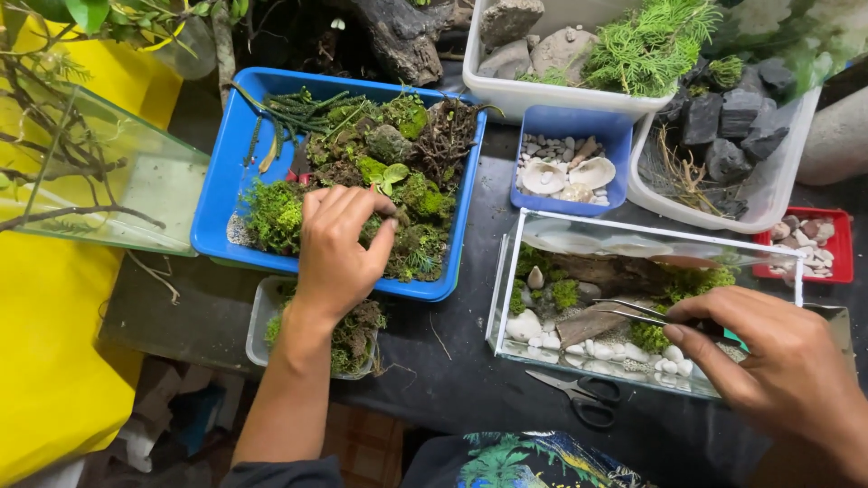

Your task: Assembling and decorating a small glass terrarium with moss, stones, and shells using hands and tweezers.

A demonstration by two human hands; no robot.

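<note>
**Fingers pinched into moss, tweezers over tank**

Left fingers [362, 212] clenched on moss [398, 237] inside blue tray [213, 194], left of tank [503, 271]. Right fingers [701, 336] grasping tweezers [644, 313], long axis pointing left over tank, nearer it.

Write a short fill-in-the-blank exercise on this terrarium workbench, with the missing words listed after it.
1. The left hand reaches into the moss in the large ____ tray.
2. The right hand holds metal ____ over the small glass tank.
3. In front of the tank, on the dark table, lies a pair of black-handled ____.
4. The small blue tub behind the tank holds pebbles and pale ____.

Missing words: blue; tweezers; scissors; shells
</note>
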